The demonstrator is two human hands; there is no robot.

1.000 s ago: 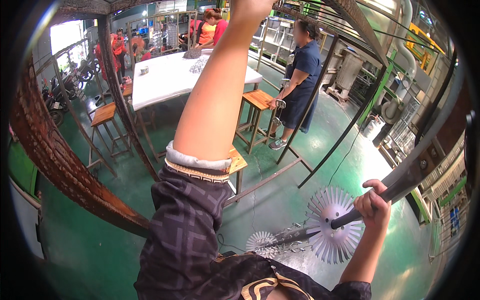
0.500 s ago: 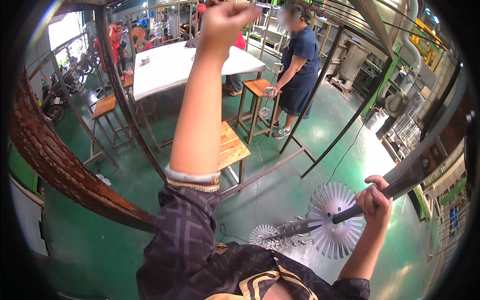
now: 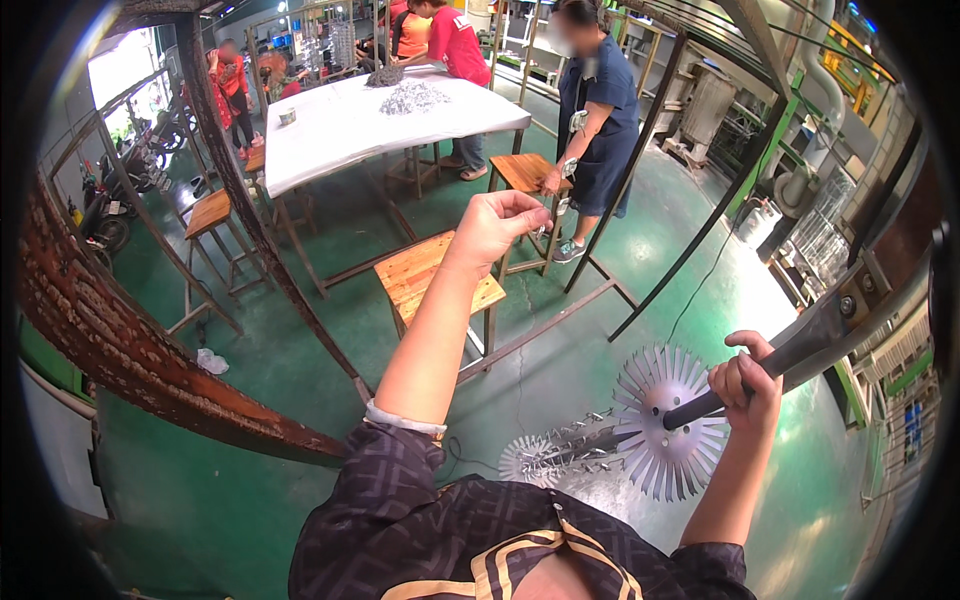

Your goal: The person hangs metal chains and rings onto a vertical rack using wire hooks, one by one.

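Note:
My left hand (image 3: 492, 232) is held out in front of me, thumb and fingers pinched together. Whatever small thing the fingertips may hold cannot be told from the background. At the right, the fingers of my right hand (image 3: 748, 388) curl round a dark metal shaft (image 3: 800, 355), with one finger lifted. Just below that hand, the shaft passes through a round metal disc (image 3: 668, 425) with a fringe of narrow blades. Farther down, a smaller bladed disc (image 3: 528, 460) and many small metal pieces (image 3: 590, 445) surround the lower part of the shaft.
A wooden stool (image 3: 430, 275) stands beyond my left forearm. Behind it is a white-topped table (image 3: 340, 150) with a pile of small metal pieces (image 3: 415, 97). A co-worker in dark blue (image 3: 603, 100) stands by another stool (image 3: 525, 172). A rusty curved beam (image 3: 170, 360) crosses the left side.
My left hand has come down from the top of the view to the middle, still pinched. My right hand stays on the shaft. The co-worker in blue leans a little differently.

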